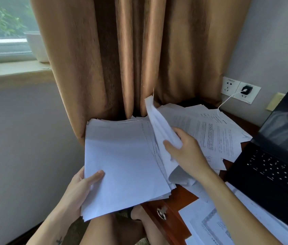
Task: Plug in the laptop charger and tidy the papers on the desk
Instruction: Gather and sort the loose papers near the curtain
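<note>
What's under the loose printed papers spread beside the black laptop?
Only the reddish-brown wooden desk shows, at the edges of the scattered printed white papers. Anything else lying beneath them is covered.

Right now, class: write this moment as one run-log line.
left hand: holds stack of white paper sheets; right hand: grips loose white sheets; black charger plug: in white wall socket; black laptop: open

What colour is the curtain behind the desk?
The curtain is a plain golden tan; the head view shows it.
</note>
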The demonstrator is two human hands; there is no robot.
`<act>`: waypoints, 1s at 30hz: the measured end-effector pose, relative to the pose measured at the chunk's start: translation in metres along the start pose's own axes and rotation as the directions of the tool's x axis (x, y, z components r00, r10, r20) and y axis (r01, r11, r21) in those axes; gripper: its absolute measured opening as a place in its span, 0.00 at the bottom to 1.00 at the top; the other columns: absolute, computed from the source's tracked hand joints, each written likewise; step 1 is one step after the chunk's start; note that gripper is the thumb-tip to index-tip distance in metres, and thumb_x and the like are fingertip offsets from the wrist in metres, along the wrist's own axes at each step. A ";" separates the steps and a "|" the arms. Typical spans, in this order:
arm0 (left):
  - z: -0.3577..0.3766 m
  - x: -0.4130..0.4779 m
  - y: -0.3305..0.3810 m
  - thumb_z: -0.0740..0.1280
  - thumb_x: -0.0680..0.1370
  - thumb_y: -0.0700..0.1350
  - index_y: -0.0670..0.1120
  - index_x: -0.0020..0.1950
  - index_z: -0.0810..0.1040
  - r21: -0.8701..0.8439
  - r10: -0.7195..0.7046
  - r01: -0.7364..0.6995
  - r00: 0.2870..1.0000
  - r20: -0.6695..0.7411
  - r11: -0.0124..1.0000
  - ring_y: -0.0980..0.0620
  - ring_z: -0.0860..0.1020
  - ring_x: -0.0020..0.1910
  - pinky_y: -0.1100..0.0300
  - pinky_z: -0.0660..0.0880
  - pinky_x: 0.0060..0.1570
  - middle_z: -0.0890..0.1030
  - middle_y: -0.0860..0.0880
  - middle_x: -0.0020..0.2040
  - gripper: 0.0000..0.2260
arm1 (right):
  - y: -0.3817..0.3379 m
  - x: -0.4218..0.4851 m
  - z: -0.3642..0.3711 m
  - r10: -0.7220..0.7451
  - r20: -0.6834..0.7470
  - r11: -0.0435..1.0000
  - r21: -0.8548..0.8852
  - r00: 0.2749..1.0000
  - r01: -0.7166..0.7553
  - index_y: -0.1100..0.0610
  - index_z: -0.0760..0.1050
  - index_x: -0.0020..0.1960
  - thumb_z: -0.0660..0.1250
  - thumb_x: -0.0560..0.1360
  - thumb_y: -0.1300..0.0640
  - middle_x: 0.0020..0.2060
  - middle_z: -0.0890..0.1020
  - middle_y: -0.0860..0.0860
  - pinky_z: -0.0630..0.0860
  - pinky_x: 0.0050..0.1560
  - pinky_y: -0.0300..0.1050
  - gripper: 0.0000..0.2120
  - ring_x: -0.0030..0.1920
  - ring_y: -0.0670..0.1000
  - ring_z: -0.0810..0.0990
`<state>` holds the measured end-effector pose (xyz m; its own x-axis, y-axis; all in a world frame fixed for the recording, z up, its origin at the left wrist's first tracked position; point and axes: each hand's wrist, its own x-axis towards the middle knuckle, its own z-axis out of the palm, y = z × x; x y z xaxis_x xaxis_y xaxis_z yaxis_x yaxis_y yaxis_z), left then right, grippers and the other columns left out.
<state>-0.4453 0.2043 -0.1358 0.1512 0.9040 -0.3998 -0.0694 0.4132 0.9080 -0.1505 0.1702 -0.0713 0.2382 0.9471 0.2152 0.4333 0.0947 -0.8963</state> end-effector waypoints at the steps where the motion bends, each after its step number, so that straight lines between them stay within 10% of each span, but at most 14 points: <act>1: 0.000 -0.002 0.000 0.70 0.82 0.43 0.52 0.64 0.77 0.005 0.006 -0.006 1.000 0.003 1.000 0.37 0.87 0.50 0.38 0.82 0.52 0.88 0.45 0.54 0.12 | -0.002 -0.004 0.009 0.005 0.042 1.000 0.011 0.999 -0.005 0.47 0.76 0.65 0.69 0.80 0.56 0.50 0.82 0.41 0.81 0.40 0.39 0.14 0.45 0.45 0.82; 11: 0.003 -0.012 0.007 0.64 0.86 0.49 0.52 0.65 0.79 -0.012 0.027 -0.027 1.000 0.014 1.000 0.42 0.87 0.52 0.40 0.80 0.58 0.88 0.47 0.55 0.10 | -0.005 -0.026 0.049 0.064 0.465 0.986 0.108 0.883 -0.129 0.42 0.71 0.72 0.62 0.82 0.41 0.64 0.79 0.36 0.72 0.68 0.43 0.20 0.66 0.38 0.76; 17: 0.005 -0.016 0.009 0.60 0.85 0.57 0.51 0.68 0.79 -0.072 0.008 -0.006 0.999 0.032 0.997 0.43 0.86 0.57 0.43 0.78 0.61 0.87 0.48 0.59 0.17 | 0.012 -0.006 0.020 0.134 0.378 0.978 0.096 0.916 -0.183 0.44 0.75 0.70 0.42 0.79 0.30 0.62 0.82 0.41 0.66 0.68 0.41 0.33 0.65 0.41 0.77; 22: 0.004 -0.014 0.009 0.63 0.84 0.56 0.50 0.67 0.80 -0.063 -0.011 0.012 1.000 0.025 0.998 0.41 0.85 0.57 0.40 0.76 0.64 0.87 0.46 0.59 0.16 | 0.037 0.002 0.018 0.196 0.065 0.906 -0.394 0.979 -0.155 0.49 0.70 0.73 0.65 0.80 0.41 0.62 0.75 0.43 0.69 0.64 0.44 0.24 0.67 0.49 0.70; 30: 0.004 -0.013 0.007 0.70 0.82 0.46 0.52 0.64 0.80 0.112 0.042 -0.045 0.999 0.031 0.993 0.43 0.86 0.53 0.36 0.77 0.64 0.87 0.49 0.56 0.11 | 0.050 0.008 0.016 0.162 0.033 0.955 -0.257 0.986 -0.148 0.53 0.76 0.66 0.66 0.81 0.59 0.46 0.79 0.41 0.72 0.42 0.28 0.13 0.45 0.40 0.78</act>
<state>-0.4439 0.1951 -0.1235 0.1782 0.9169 -0.3572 0.0349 0.3569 0.9335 -0.1415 0.1871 -0.1204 0.2760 0.9596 0.0544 0.6018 -0.1284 -0.7883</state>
